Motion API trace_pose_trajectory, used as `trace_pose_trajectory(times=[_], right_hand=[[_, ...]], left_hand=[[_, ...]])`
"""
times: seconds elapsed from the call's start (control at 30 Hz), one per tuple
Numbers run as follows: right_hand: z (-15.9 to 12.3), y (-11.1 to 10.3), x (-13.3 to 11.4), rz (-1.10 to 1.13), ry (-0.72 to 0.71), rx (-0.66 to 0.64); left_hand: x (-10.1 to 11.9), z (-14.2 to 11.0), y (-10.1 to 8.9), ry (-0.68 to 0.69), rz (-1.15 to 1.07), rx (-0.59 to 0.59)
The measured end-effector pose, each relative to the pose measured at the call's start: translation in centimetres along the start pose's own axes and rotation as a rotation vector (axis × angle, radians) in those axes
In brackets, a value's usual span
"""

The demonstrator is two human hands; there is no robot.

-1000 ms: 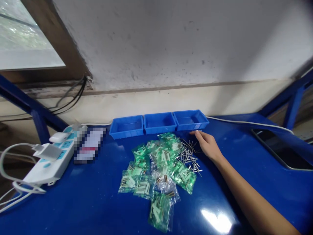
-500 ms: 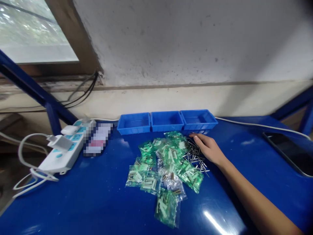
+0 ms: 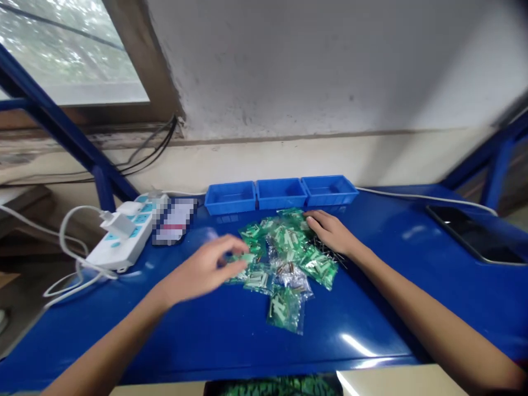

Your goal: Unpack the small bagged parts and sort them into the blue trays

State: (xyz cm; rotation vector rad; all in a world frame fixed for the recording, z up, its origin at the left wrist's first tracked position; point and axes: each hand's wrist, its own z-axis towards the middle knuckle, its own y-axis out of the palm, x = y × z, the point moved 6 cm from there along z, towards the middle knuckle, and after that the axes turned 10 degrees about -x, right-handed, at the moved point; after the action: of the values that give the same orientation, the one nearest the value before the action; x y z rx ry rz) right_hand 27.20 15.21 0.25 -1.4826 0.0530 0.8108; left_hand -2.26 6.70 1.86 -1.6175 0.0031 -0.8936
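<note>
A heap of small clear and green plastic bags (image 3: 289,242), holding pale plugs and screws, lies on the blue table (image 3: 185,341). My left hand (image 3: 206,269) hovers at the heap's left side, thumb and fingers apart with nothing between them; it is slightly blurred. At the back right of the heap, my right hand (image 3: 332,234) rests with fingers stretched over the edge of the bags. Loose metal screws or nails (image 3: 325,250) show beneath and beside that hand, partly covered by it. One bag (image 3: 286,311) lies nearest the table's front edge.
Three blue bins (image 3: 281,193) stand in a row behind the heap. A white power strip (image 3: 132,231) with plugs and cables and a blurred-out phone (image 3: 175,221) lie to the left. A dark phone (image 3: 474,234) lies at right. Something green and dark (image 3: 274,385) shows below the front edge.
My left hand has come into view from the lower left and reached the bags. My right hand has moved slightly left over the heap. The camera view has shifted, showing the table's front edge.
</note>
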Motion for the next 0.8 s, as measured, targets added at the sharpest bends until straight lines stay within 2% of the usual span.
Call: trace_pose_trajectory(times=[0.1, 0.17, 0.27, 0.37, 0.43, 0.5, 0.6, 0.67, 0.73, 0.8], right_hand=[[0.0, 0.0, 0.1, -0.052, 0.008, 0.018], [-0.1, -0.2, 0.0, -0.084, 0.01, 0.051], [-0.4, -1.0, -1.3, -0.109, 0.001, 0.161], [-1.1, -1.6, -4.2, -0.023, 0.002, 0.236], [-1.6, -1.1, -6.7, 0.165, 0.005, 0.171], [-2.2, 0.3, -9.2, 0.434, -0.003, 0.039], [-3.0, 2.5, -11.8, 0.74, -0.01, -0.093], [-3.4, 3.0, -12.0, 0.745, 0.016, -0.038], [-3.8, 2.3, -11.8, 0.586, -0.002, 0.121], [-4.4, 1.4, -12.3, 0.369, -0.136, 0.25]], left_hand=[[-0.2, 5.9, -0.3, -0.045, 0.155, 0.067], [-0.6, 7.5, -0.2, -0.065, 0.242, 0.125], [-1.2, 6.3, -1.0, -0.086, 0.244, 0.32], [0.0, 3.4, -2.8, -0.004, 0.208, 0.583], [2.1, 1.9, -3.6, 0.134, 0.235, 0.732], [4.7, 0.8, -3.4, 0.317, 0.308, 0.792], [8.0, 0.2, -1.6, 0.569, 0.416, 0.722], [8.9, 0.5, -0.1, 0.637, 0.417, 0.591], [8.4, 1.6, 0.9, 0.544, 0.283, 0.401], [6.9, 2.8, 1.6, 0.334, 0.0, 0.226]])
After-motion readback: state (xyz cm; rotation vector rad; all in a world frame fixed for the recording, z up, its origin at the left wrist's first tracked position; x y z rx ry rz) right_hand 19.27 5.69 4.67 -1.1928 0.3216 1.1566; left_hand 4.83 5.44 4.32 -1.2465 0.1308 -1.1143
